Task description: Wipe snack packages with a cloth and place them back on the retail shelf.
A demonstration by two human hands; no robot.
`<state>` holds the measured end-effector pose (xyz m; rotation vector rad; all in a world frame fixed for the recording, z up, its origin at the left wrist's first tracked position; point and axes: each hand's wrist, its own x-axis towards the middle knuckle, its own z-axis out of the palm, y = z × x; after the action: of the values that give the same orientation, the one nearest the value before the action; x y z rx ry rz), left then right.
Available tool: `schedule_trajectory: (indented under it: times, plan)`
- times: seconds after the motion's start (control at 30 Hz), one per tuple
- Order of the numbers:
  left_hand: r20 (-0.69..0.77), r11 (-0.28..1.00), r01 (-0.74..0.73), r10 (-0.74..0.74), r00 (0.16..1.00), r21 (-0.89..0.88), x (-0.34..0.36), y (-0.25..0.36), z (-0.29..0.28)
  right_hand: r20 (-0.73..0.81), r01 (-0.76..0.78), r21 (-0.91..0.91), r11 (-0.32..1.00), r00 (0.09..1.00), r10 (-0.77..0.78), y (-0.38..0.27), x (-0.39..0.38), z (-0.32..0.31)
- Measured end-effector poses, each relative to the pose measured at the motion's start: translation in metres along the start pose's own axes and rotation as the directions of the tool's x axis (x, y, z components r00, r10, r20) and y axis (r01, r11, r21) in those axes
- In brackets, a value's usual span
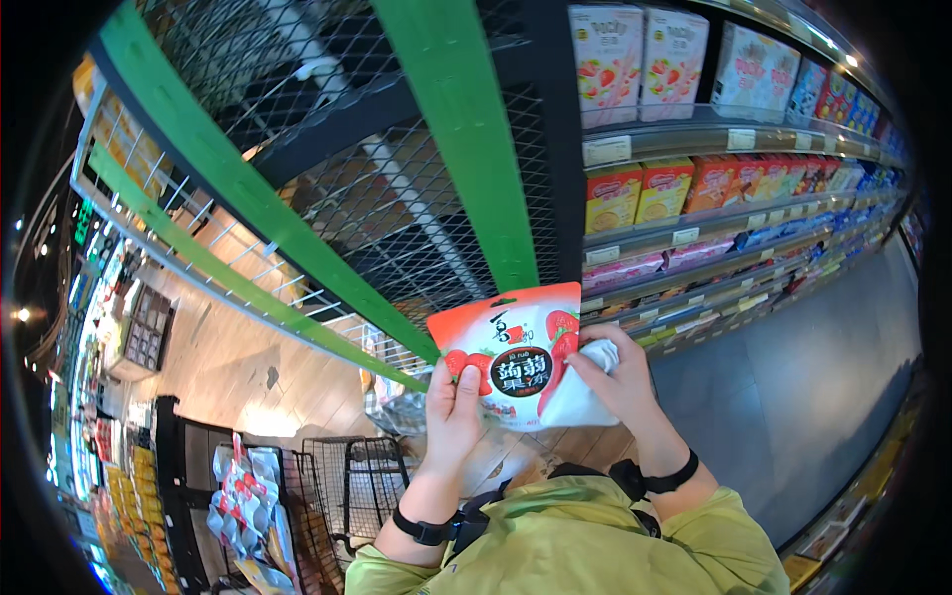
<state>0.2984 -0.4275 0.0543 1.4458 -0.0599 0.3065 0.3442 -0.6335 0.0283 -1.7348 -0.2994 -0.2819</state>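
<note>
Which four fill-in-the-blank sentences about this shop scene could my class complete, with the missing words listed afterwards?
1. The left hand and the right hand hold a red-and-white plastic pouch picturing a fruit, the ____.
2. The long flat strips beside the black metal mesh are coloured ____.
3. Colourful cardboard boxes stand on shelves along the picture's ____ side.
4. The narrow wrist straps are coloured ____.

Missing words: strawberry; green; right; black.
</note>
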Motion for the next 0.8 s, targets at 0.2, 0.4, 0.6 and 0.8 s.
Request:
schedule_trajectory:
  times: [0.2,0.4,0.6,0.8]
  plan:
    - [-0.092,0.985,0.067,-0.082,0.992,-0.158,-0.024,0.025,-0.038,0.095,0.332,-0.242,0.912,0.943,-0.318,-0.052,-0.007,0.019]
    - [-0.054,0.908,0.157,-0.193,0.980,-0.387,-0.064,0.051,-0.084,0.453,-0.295,0.191,0.936,0.872,0.183,-0.066,-0.016,0.067]
    - [0.128,0.536,0.217,-0.200,0.971,-0.816,-0.121,0.034,-0.149,0.704,-0.743,0.389,0.544,0.621,0.344,-0.111,-0.026,0.150]
    - [-0.096,0.504,0.036,-0.233,0.968,-0.863,-0.163,0.040,-0.203,0.642,-0.665,0.426,0.614,0.700,0.312,-0.089,-0.039,0.215]
